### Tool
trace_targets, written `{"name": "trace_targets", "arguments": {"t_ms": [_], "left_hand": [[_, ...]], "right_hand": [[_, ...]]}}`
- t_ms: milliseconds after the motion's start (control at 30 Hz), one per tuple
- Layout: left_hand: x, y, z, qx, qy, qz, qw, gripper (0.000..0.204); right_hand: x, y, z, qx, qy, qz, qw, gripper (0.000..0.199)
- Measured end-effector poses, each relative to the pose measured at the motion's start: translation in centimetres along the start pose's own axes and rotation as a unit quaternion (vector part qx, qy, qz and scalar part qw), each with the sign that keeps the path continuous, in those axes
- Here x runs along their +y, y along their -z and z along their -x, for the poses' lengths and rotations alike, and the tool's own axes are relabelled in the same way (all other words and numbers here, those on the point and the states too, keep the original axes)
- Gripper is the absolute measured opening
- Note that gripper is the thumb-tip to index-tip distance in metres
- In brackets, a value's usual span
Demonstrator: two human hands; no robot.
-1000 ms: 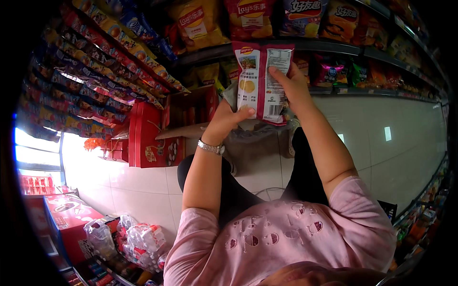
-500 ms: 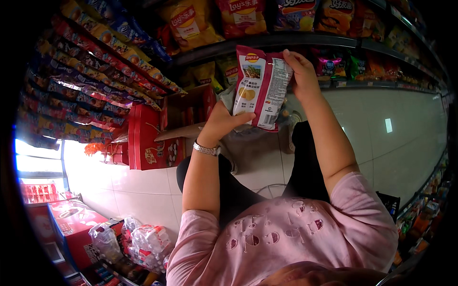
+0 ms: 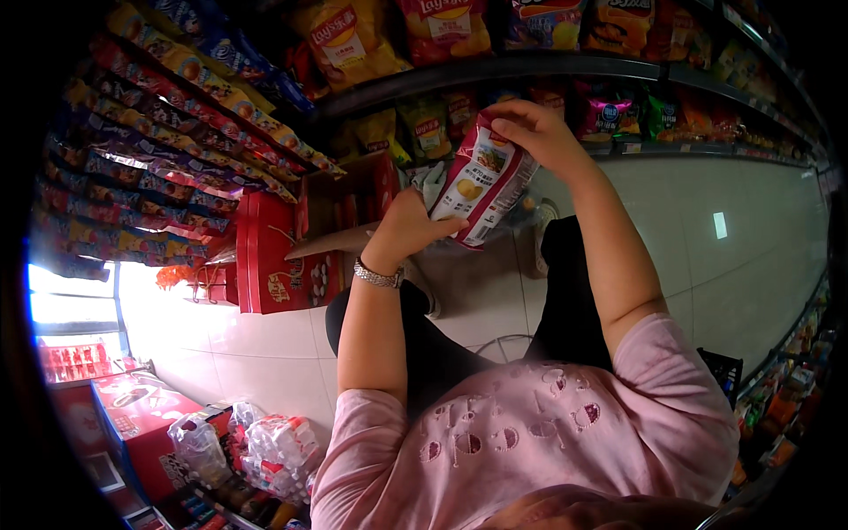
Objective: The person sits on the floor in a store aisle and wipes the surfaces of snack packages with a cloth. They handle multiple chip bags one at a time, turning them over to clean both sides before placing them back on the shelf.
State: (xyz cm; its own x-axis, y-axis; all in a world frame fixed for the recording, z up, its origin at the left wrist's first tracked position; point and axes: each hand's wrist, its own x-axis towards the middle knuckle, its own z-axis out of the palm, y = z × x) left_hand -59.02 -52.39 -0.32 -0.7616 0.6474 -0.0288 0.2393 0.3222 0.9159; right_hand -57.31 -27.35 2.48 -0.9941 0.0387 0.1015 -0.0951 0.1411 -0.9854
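A magenta and white bag of potato chips [image 3: 484,181] is tilted in front of me, held between both hands. My left hand [image 3: 411,228] grips its lower left side, the thumb lying across the printed face. At the top edge, my right hand [image 3: 543,134] is closed over the upper corner, fingers bent round it. Beside my left hand, partly behind the bag, shows a greyish-white packet [image 3: 431,183]; whether that hand also touches it I cannot tell.
Chip bags stand on an upper shelf [image 3: 548,69] and a lower one behind it. Hanging snack strips [image 3: 177,124] fill the left. Below them are a red carton [image 3: 269,256] and an open box [image 3: 309,199]. Plastic bags of goods [image 3: 278,446] lie lower left; a black crate [image 3: 720,375] stands right.
The chip bag has tipped, its top leaning right and away. My right hand has moved left and curled over the top corner. My left hand stays almost in place.
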Motion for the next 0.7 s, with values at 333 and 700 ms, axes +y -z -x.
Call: {"name": "trace_targets", "arguments": {"t_ms": [333,700], "left_hand": [[-0.4,-0.3,0.2,-0.045,0.036,-0.027,0.998,0.052],[-1.5,-0.4,0.0,-0.017,0.135,0.056,0.989,0.043]], "right_hand": [[1.8,-1.2,-0.6,0.111,0.045,0.017,0.993,0.011],[1.6,-0.1,-1.2,0.225,0.152,0.203,0.941,0.015]]}}
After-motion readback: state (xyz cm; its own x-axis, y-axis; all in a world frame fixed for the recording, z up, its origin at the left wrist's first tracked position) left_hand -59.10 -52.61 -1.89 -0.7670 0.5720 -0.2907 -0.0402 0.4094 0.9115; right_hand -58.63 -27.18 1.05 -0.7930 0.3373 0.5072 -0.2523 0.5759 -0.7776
